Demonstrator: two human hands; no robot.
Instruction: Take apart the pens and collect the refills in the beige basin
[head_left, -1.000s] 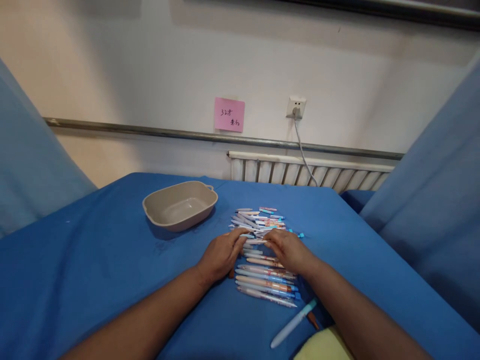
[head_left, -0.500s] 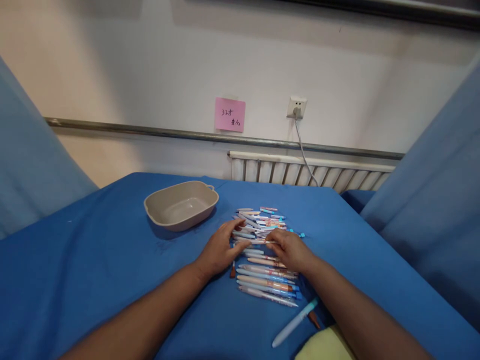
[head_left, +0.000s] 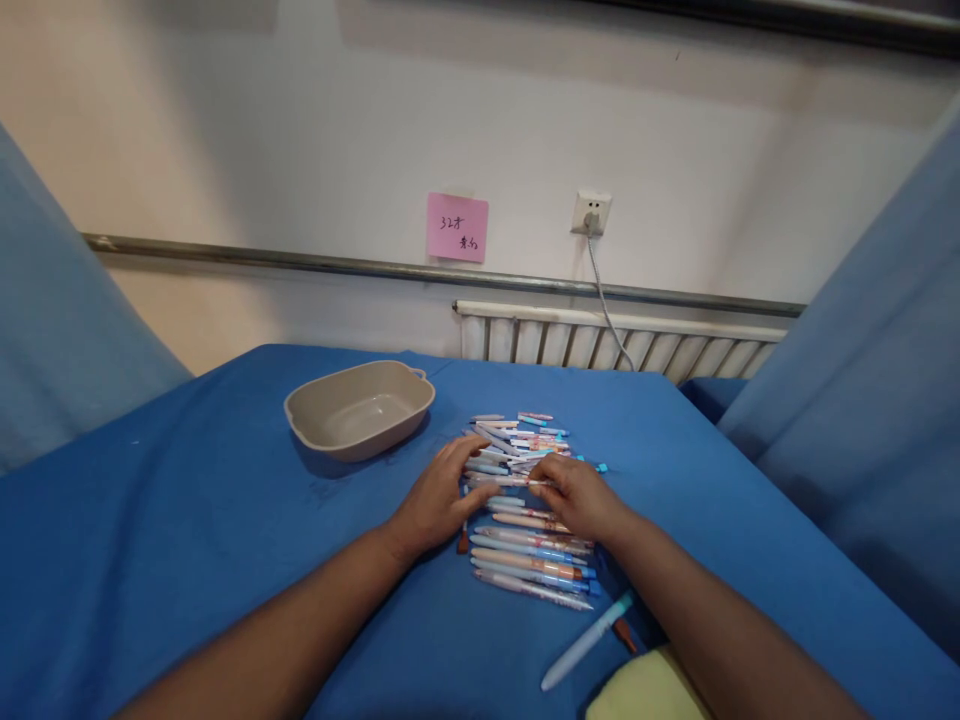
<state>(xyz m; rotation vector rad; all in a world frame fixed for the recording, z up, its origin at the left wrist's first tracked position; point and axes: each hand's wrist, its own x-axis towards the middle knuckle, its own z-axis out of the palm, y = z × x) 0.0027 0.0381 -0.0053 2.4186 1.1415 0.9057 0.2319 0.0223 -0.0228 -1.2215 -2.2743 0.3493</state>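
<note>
Two hands bracket a row of pens on the blue cloth (head_left: 187, 520).
The beige dish (head_left: 358, 408) sits to the left of the pile, apart from it. Your left hand (head_left: 439, 500) rests with its fingers spread wide against the left ends of the pens (head_left: 529, 560), which likely keeps them parallel. Your right hand (head_left: 577, 497) curls narrow over one pen's right end; you cannot tell whether it pinches. One loose pen (head_left: 589, 642) lies apart, nearest you.

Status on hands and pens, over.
Left hand open on pen pile. Right hand curled, touching one pen. Beige tray left of pile; path unobstructed.
</note>
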